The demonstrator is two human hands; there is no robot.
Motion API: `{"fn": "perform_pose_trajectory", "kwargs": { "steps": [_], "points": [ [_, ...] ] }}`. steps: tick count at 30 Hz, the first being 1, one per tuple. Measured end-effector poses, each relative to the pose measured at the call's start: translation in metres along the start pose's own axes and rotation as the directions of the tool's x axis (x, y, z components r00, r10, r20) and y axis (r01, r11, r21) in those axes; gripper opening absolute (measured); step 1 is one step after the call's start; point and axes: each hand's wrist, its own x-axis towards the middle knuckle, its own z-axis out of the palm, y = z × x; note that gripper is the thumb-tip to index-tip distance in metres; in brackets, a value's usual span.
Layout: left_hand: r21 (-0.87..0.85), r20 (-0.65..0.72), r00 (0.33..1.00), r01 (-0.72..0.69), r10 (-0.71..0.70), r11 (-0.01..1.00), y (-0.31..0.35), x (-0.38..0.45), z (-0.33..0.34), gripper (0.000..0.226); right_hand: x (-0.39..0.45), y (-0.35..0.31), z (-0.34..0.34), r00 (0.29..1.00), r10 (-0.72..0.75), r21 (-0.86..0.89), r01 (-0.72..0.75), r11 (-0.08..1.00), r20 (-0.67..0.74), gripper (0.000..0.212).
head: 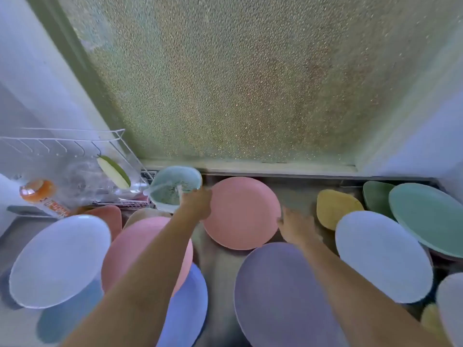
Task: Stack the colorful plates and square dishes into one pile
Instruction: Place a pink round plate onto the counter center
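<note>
Near centre: purple plate, largest in view, flat on the worktop, under the right forearm.
Near left: white plate overlapping a blue plate; just right of it a pink plate lying over a periwinkle plate, both crossed by the left forearm.
Near right: pale blue plate; at the right edge, slivers of a white dish and a yellow dish.
Middle: salmon plate, between the two hands, flat on the worktop.
Left hand: at the salmon plate's left rim, fingers curled and blurred; grasping the rim or only touching it, cannot tell.
Right hand: just beside the salmon plate's right rim, fingers loosely spread, palm down, holding nothing visible; contact with the rim unclear.
Middle left: red square dish and beige dish, partly hidden behind the nearer plates.
Middle right: yellow square dish; beyond it a dark green square dish and a large teal plate, edges overlapping.
Far left: mint colander just beyond the left hand; wire dish rack with a yellow-green piece propped in it; orange bottle lying in front.
Far: frosted window above a sill.
</note>
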Motion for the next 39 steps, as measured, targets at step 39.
{"fn": "perform_pose_trajectory", "kwargs": {
  "steps": [39],
  "points": [
    [-0.447, 0.148, 0.987, 0.124, -0.064, 0.886, 0.059, -0.062, 0.11, 0.026, -0.101, 0.054, 0.049, 0.866, 0.499, 0.901, -0.249, 0.356, 0.042, 0.047]
  ]
}}
